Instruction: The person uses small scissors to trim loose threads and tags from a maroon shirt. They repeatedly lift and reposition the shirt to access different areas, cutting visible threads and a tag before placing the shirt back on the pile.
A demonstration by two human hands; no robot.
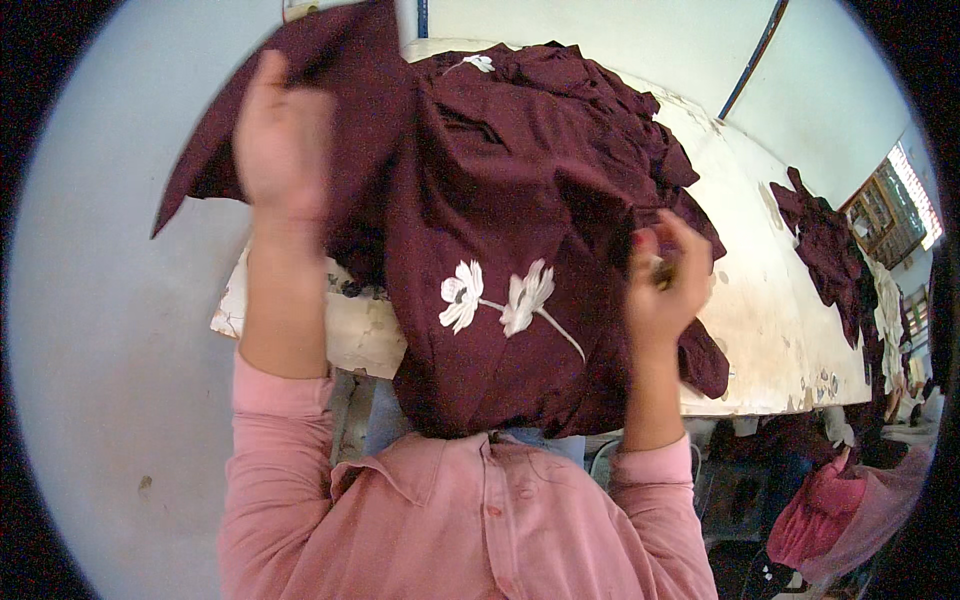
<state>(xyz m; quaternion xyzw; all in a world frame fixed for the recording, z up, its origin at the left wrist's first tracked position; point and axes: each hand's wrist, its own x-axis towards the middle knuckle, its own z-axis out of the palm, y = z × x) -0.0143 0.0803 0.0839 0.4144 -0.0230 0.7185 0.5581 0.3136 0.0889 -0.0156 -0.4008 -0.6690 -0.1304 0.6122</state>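
Observation:
A dark maroon garment (480,370) hangs over the near table edge in front of me, with two white flowers (527,300) joined by a stem on its front. At the upper left my left hand (285,145) is raised against a lifted flap of the maroon cloth (360,90). Motion smears its fingers, so whether it grips the flap does not show. My right hand (672,270) is closed over the garment's right side, fingers curled round a small object too blurred to name.
More maroon garments lie heaped (560,90) on the worn white table (770,340). Another dark garment (825,250) drapes over its right end. A pale wall (120,330) stands close on my left. At the lower right is a person in pink (815,510).

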